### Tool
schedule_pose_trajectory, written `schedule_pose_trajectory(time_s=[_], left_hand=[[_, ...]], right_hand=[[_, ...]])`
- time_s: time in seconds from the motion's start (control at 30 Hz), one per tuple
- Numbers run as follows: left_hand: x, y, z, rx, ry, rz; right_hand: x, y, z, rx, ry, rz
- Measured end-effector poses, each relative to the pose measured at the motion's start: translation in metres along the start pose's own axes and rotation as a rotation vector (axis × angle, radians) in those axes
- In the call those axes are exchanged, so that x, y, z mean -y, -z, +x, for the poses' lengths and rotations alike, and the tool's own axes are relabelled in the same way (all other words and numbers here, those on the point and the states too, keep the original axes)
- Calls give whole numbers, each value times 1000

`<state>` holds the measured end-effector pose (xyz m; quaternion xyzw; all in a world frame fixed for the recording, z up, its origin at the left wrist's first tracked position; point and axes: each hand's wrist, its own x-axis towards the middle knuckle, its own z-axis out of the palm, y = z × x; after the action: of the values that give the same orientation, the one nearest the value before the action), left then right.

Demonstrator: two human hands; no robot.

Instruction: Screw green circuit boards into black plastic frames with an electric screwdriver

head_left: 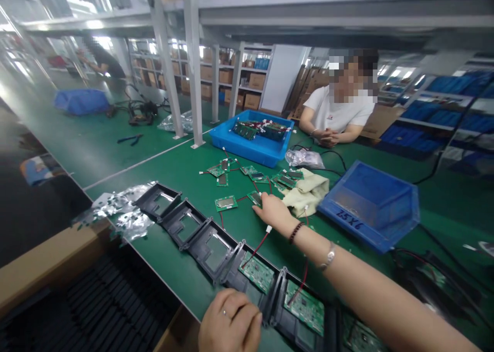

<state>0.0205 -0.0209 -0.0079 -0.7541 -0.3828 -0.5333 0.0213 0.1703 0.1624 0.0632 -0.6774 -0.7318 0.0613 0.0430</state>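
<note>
My right hand [272, 214] stretches across the green table, thumb and fingers closed at the edge of a small circuit board [253, 198] with a display. Several similar boards [226, 203] with red wires lie around it. Low in the view, my left hand [230, 322] is curled beside a row of black plastic housings [213, 250]; what its fingers hold, if anything, is hidden. Two housings near that hand contain green circuit boards [258, 272], and a white connector [268, 229] on a red wire rises from one. The housings farther left show bare window openings.
A blue bin [247, 153] of boards stands behind the loose ones. A pale cloth [309, 192] lies beside another blue bin [370, 203], at right. Silver bags [129, 213] lie by the left edge, above a carton [50, 269] of black parts. A person [337, 115] sits opposite.
</note>
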Motion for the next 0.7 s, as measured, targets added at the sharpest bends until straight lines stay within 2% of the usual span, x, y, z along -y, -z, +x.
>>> schedule_pose_trajectory(time_s=[0.07,0.13,0.2,0.3,0.4,0.47,0.5,0.53,0.57,0.63,0.7], left_hand=[[1,0,1,-15,-10,7],[0,-1,1,-17,-6,10],[0,0,0,-23,5,8],[-1,6,3,-36,26,-8],[-8,18,16,-95,47,-45],[-19,27,30,-161,105,-113],[-26,30,38,-185,152,-174],[-35,33,45,-189,206,-254],[-44,34,52,-170,256,-347],[-63,33,62,-79,327,-537],[-78,28,67,11,393,-665]], right_hand=[[1,-6,1,-3,-30,30],[-3,0,-3,-23,-49,84],[-12,17,-11,-78,-63,155],[-28,51,-35,-240,-52,274],[-40,76,-84,-410,35,365],[-43,80,-127,-483,130,382],[-44,79,-149,-543,206,375],[-44,75,-170,-649,362,319],[-44,71,-189,-733,442,252],[-46,59,-222,-822,530,131],[-49,47,-245,-811,539,73]])
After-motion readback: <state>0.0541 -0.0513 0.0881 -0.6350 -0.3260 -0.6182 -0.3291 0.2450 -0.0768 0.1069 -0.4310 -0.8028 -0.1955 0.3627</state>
